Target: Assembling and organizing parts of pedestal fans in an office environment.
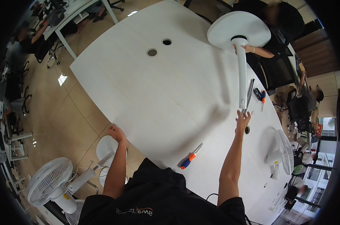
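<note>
A white fan stand, with a round base and a long pole, is held over the table's far right by another person's hand. My right hand reaches toward the pole's near end, fingers apart; whether they touch it I cannot tell. Beside the pole lies a silver metal tube, partly hidden by it. My left hand is at the table's left edge, holding nothing, its fingers loosely bent. Nearer to me, an orange and blue screwdriver rests on the white table.
Another orange and blue screwdriver and a small black object lie at the right edge. A fan head sits on the table's near right. White fans stand on the left. Cable holes pierce the tabletop.
</note>
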Available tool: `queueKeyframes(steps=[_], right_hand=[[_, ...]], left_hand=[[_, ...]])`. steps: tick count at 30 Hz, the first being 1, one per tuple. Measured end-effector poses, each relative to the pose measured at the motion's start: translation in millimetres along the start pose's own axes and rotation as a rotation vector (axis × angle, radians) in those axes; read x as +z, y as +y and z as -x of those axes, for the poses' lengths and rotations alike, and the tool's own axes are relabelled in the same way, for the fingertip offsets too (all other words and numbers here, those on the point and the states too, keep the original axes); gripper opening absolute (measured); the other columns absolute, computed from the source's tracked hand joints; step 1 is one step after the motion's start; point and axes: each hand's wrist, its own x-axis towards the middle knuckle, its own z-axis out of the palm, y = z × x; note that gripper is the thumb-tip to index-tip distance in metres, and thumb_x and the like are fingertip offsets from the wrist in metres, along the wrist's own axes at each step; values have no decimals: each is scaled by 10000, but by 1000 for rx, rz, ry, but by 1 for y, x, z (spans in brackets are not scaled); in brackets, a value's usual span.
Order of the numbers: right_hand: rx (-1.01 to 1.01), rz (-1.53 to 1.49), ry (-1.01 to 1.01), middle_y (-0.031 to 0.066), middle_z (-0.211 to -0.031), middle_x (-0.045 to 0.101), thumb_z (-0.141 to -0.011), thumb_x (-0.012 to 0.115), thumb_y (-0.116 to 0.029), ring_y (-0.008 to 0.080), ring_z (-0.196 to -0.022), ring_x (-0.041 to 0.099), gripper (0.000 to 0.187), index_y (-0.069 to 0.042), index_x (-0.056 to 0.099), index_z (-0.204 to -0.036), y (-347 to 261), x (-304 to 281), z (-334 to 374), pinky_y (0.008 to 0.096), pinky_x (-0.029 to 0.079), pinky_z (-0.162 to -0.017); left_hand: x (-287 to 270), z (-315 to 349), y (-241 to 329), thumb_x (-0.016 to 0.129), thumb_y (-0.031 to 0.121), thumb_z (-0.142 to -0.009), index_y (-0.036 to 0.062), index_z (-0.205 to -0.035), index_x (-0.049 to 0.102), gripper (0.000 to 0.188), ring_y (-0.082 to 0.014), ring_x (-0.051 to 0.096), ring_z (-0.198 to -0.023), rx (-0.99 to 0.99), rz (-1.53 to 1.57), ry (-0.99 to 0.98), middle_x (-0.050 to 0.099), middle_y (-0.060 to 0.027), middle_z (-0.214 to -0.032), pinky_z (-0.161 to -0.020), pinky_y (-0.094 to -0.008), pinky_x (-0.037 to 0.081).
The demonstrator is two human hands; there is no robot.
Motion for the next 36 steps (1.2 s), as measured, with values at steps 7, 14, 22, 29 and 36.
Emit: queueKeyframes(steps=[7, 14, 22, 29, 36], right_hand=[[103, -176, 142, 96, -994, 565, -819, 691, -189, 159, -801, 579, 594, -30, 379, -1299, 62, -7, 93, 271, 467, -627], [164, 54, 182, 49, -895, 558, -837, 632, -117, 118, -740, 515, 367, -18, 519, -1172, 111, -12, 208, 262, 456, -672], [128, 149, 187, 45, -878, 550, -815, 562, -63, 122, -743, 501, 250, -7, 553, -1059, 99, 0, 201, 266, 444, -685], [142, 175, 221, 50, -849, 544, -800, 561, -85, 138, -750, 508, 237, -15, 558, -1026, 100, 4, 200, 288, 448, -688], [323, 22, 222, 38, -884, 535, -769, 631, -110, 142, -780, 494, 258, -36, 568, -1009, 93, 4, 193, 288, 429, -689]], left_hand=[[31, 20, 46, 360, 427, -941, -68, -1066, 379, 511, -416, 596, -919, -67, -639, -4, 535, -308, -1031, -770, -497, 503], [35, 23, 67, 334, 451, -920, -49, -1030, 406, 517, -410, 616, -875, -106, -758, 139, 560, -264, -1008, -714, -508, 524], [39, 22, 64, 335, 449, -913, -46, -1043, 403, 516, -410, 619, -883, -113, -762, 126, 556, -259, -1024, -718, -513, 526], [37, 25, 70, 331, 458, -911, -47, -1067, 403, 533, -414, 616, -887, -115, -763, 125, 551, -263, -1038, -727, -512, 528], [33, 26, 80, 321, 432, -920, -53, -1070, 402, 514, -403, 586, -946, -182, -754, 50, 510, -250, -1064, -743, -508, 527]])
